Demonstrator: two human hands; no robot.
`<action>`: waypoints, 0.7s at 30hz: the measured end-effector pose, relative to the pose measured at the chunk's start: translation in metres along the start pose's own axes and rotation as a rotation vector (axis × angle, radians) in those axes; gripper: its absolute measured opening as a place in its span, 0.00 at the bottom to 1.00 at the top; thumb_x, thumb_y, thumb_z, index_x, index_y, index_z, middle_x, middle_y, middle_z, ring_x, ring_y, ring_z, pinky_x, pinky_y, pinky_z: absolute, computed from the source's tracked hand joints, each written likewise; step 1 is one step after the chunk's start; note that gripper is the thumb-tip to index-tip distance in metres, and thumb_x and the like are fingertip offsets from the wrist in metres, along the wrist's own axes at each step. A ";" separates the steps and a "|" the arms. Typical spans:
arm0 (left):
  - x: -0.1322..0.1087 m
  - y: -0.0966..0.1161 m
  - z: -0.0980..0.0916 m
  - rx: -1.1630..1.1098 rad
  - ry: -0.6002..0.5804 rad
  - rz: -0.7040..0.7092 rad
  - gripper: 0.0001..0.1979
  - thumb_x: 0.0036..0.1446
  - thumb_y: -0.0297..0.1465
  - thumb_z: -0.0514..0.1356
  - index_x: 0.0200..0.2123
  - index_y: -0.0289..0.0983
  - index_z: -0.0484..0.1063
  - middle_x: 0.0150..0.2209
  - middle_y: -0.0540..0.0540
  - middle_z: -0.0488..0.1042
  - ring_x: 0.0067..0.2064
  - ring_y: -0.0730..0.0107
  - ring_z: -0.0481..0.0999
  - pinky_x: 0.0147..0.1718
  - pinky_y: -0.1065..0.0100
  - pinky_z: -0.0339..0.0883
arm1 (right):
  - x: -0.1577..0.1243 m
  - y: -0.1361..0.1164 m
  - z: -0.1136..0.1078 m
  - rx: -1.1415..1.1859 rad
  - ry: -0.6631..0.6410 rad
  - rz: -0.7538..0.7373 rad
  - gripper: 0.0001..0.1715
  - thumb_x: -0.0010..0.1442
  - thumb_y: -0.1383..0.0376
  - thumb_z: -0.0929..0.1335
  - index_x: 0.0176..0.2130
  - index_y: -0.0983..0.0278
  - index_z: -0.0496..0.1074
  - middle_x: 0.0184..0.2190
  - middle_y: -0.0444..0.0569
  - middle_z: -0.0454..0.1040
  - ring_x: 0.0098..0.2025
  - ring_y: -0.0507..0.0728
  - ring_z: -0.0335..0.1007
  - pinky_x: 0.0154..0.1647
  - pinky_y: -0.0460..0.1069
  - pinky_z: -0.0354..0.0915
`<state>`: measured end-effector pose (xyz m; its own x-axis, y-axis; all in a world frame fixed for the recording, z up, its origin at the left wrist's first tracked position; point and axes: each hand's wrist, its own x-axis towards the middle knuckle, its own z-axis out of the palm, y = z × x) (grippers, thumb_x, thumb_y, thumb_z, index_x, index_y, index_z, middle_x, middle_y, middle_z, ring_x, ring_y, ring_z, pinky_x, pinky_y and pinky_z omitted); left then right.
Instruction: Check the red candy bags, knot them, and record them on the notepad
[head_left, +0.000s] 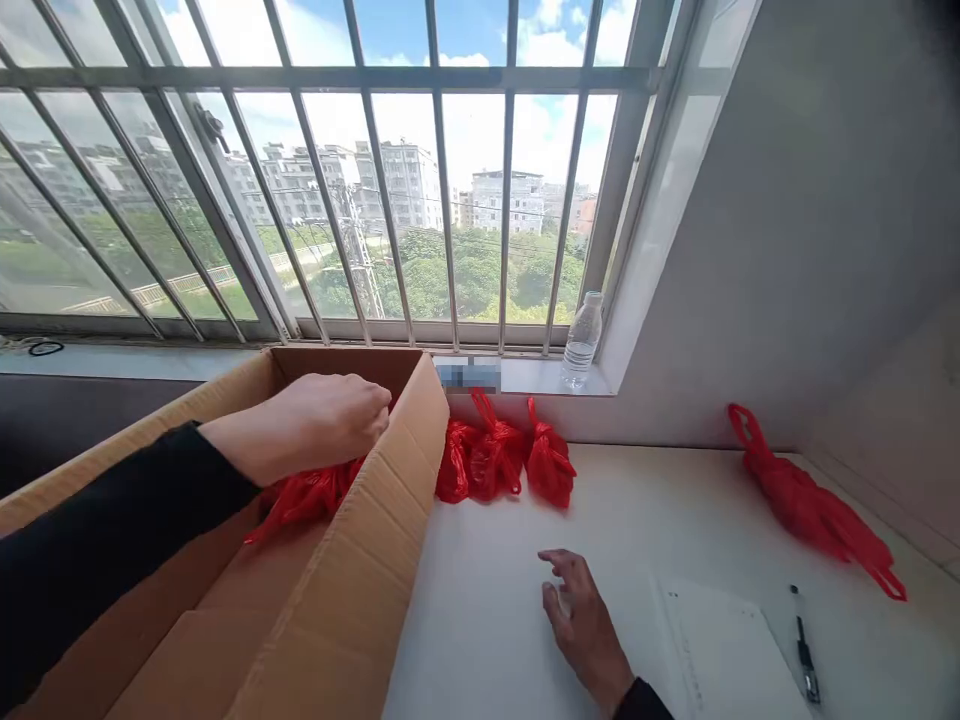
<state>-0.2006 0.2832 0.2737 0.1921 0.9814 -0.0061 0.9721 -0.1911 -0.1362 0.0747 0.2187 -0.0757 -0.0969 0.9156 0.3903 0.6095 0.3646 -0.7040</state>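
Observation:
My left hand (322, 425) reaches into an open cardboard box (390, 500) on the left, closed in a fist on a red plastic bag (319, 495). The fingertips are partly hidden, and the bag hangs or lies below the hand inside the box; which of the two I cannot tell. Over the white table my right hand (585, 625) is open, fingers loosely curved and apart, holding nothing. Beyond it, several knotted red plastic bags (499, 460) stand beside the box, against the wall.
To the right lies a flat bundle of red plastic bags (817, 505). A sheet of paper (727, 650) and a pen (805, 655) rest on the table (472, 600). A clear plastic bottle (583, 342) stands on the sill of the barred window (442, 200).

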 end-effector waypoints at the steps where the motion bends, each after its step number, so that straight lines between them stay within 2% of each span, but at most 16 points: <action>1: -0.009 0.012 0.005 0.036 -0.003 -0.001 0.11 0.67 0.34 0.56 0.33 0.37 0.73 0.29 0.45 0.77 0.33 0.59 0.79 0.33 0.62 0.67 | 0.023 0.001 -0.005 -0.018 0.029 0.017 0.22 0.67 0.68 0.60 0.57 0.58 0.71 0.55 0.55 0.71 0.54 0.59 0.74 0.54 0.56 0.75; 3: -0.026 0.039 0.021 0.066 -0.003 0.027 0.14 0.69 0.33 0.49 0.34 0.39 0.71 0.27 0.42 0.78 0.30 0.55 0.80 0.27 0.63 0.59 | 0.074 0.005 -0.012 -0.055 0.057 0.027 0.24 0.66 0.66 0.63 0.59 0.57 0.72 0.65 0.56 0.61 0.65 0.64 0.63 0.65 0.62 0.65; 5: -0.037 0.062 0.043 0.057 -0.023 0.115 0.14 0.69 0.32 0.46 0.35 0.40 0.70 0.30 0.41 0.80 0.31 0.54 0.82 0.25 0.63 0.55 | 0.119 0.011 -0.014 -0.088 0.054 0.025 0.22 0.63 0.66 0.66 0.56 0.57 0.76 0.70 0.55 0.54 0.70 0.67 0.55 0.71 0.65 0.55; 7: -0.041 0.075 0.064 0.039 -0.067 0.212 0.13 0.67 0.30 0.48 0.34 0.40 0.70 0.30 0.42 0.81 0.32 0.53 0.82 0.25 0.63 0.54 | 0.152 0.016 -0.014 -0.112 0.037 0.050 0.21 0.61 0.66 0.71 0.54 0.60 0.77 0.69 0.58 0.59 0.70 0.70 0.54 0.71 0.68 0.51; 9: -0.040 0.078 0.080 0.019 -0.105 0.275 0.11 0.65 0.30 0.50 0.33 0.40 0.70 0.30 0.41 0.81 0.31 0.52 0.82 0.25 0.63 0.55 | 0.169 0.019 -0.013 -0.118 0.005 0.075 0.19 0.60 0.65 0.73 0.51 0.64 0.77 0.61 0.57 0.69 0.65 0.68 0.63 0.67 0.69 0.58; 12: -0.037 0.074 0.087 -0.029 -0.115 0.266 0.13 0.67 0.31 0.50 0.32 0.40 0.70 0.31 0.39 0.81 0.32 0.50 0.82 0.26 0.62 0.57 | 0.170 0.014 -0.018 -0.098 0.008 0.082 0.15 0.65 0.62 0.71 0.50 0.65 0.75 0.54 0.53 0.76 0.58 0.62 0.71 0.61 0.65 0.66; 16: -0.035 0.070 0.080 -0.131 -0.107 0.185 0.14 0.69 0.32 0.47 0.34 0.40 0.69 0.31 0.42 0.80 0.34 0.53 0.82 0.29 0.62 0.61 | 0.147 -0.013 -0.043 -0.042 0.091 0.030 0.20 0.68 0.63 0.66 0.56 0.68 0.73 0.59 0.59 0.73 0.63 0.64 0.65 0.66 0.63 0.62; 19: -0.033 0.072 0.077 -0.213 -0.133 0.142 0.15 0.71 0.36 0.46 0.39 0.41 0.71 0.35 0.43 0.81 0.36 0.56 0.81 0.33 0.63 0.65 | 0.123 -0.045 -0.068 0.015 0.079 -0.056 0.21 0.68 0.60 0.66 0.58 0.62 0.73 0.59 0.54 0.74 0.63 0.62 0.65 0.66 0.60 0.63; 21: -0.032 0.073 0.078 -0.250 -0.166 0.121 0.17 0.72 0.38 0.45 0.47 0.40 0.72 0.39 0.41 0.82 0.40 0.56 0.82 0.36 0.63 0.67 | 0.106 -0.065 -0.084 0.053 0.051 -0.144 0.18 0.69 0.61 0.66 0.56 0.57 0.75 0.57 0.49 0.75 0.60 0.59 0.68 0.63 0.56 0.67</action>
<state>-0.1462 0.2389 0.1864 0.3035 0.9373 -0.1714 0.9505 -0.2854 0.1229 0.0910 0.2780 0.0609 -0.1395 0.8438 0.5182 0.5497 0.5012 -0.6682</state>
